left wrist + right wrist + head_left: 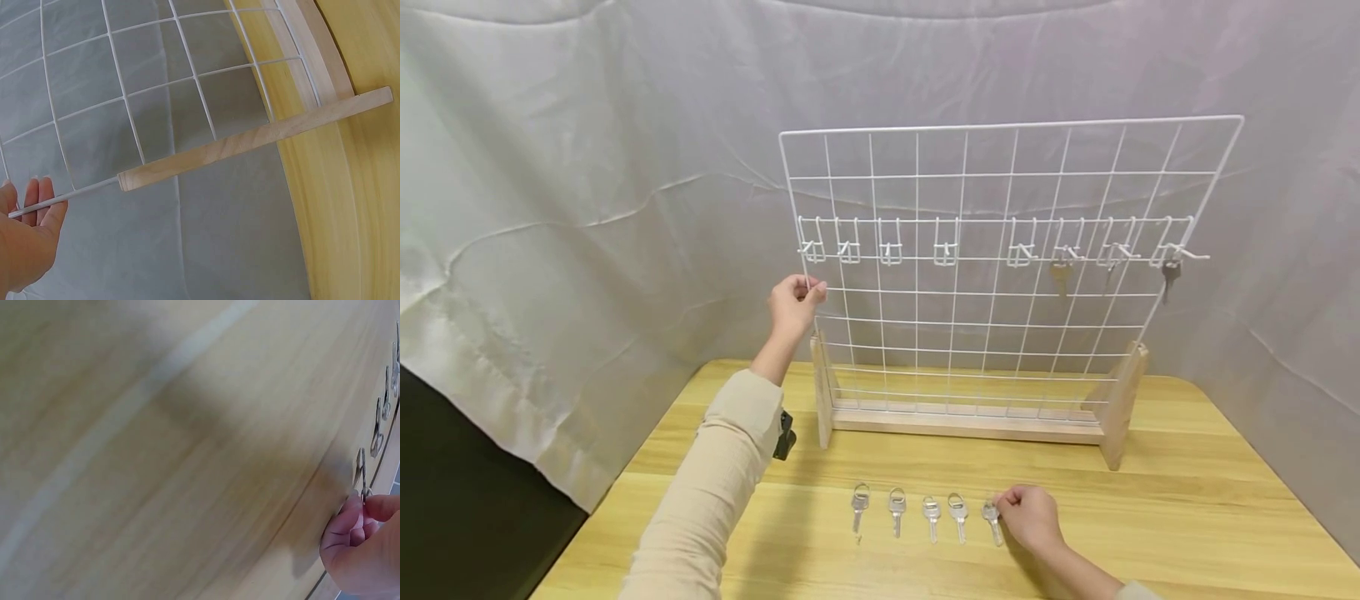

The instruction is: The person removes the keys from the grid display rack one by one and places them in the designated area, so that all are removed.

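Note:
My left hand (795, 307) grips the left edge wire of a white wire grid (917, 292), seen also in the left wrist view, with the fingers around the wire. On the table, my right hand (1030, 515) pinches the ring end of the rightmost key (992, 521) in a row of silver keys. That key (359, 467) appears by the fingertips in the right wrist view, its ring partly hidden. To its left lie several more ringed keys, among them a key (957, 518) and, at the far left, another key (860, 504).
Wooden feet, such as the right foot (1123, 408), hold the grid upright on the table (1195, 500). Several white hooks (946, 252) line the grid. Three keys hang at the right, one a dark key (1171, 273). Grey cloth (662, 125) stands behind.

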Action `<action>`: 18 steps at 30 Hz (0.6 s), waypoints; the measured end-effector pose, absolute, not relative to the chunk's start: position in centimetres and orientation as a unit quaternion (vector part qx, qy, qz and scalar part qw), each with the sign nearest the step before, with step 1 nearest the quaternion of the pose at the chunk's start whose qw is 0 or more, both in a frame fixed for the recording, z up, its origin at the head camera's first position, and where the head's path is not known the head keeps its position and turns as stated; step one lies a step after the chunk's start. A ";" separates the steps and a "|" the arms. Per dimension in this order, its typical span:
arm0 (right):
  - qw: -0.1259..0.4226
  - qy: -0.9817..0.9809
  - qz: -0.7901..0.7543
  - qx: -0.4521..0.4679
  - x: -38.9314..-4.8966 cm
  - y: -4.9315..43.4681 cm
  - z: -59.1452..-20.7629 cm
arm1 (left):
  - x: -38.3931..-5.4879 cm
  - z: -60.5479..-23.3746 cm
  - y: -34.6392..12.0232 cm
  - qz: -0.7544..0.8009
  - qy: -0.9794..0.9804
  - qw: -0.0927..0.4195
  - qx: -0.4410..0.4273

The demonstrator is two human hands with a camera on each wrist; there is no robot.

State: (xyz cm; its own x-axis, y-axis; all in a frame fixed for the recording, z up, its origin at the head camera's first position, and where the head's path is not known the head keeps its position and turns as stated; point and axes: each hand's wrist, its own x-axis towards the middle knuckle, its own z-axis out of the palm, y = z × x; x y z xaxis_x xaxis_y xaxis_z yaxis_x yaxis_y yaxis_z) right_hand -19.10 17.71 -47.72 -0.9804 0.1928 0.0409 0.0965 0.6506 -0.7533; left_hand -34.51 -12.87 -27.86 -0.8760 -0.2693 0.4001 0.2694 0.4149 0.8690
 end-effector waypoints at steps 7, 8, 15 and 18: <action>0.062 -0.919 0.385 -0.058 -19.1 17.7 -47.4 | -34.5 -27.9 -12.9 -0.541 -0.803 0.250 -0.003; 0.061 -0.920 0.383 -0.057 -19.1 17.7 -47.4 | -34.5 -27.9 -12.9 -0.543 -0.802 0.250 -0.003; 0.057 -0.920 0.386 -0.038 -19.3 17.9 -47.5 | -34.4 -27.8 -12.9 -0.542 -0.802 0.252 0.000; 0.057 -0.920 0.387 -0.036 -19.4 18.0 -47.6 | -34.3 -27.8 -12.8 -0.544 -0.801 0.252 -0.002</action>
State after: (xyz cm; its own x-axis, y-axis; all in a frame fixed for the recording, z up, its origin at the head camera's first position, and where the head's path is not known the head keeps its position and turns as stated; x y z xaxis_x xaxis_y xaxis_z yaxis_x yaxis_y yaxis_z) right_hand -19.36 17.95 -47.59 -0.9910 0.1100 0.0763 0.0225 0.6985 -0.7153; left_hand -34.32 -12.85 -27.84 -0.8731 -0.2710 0.4053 0.2768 0.4087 0.8697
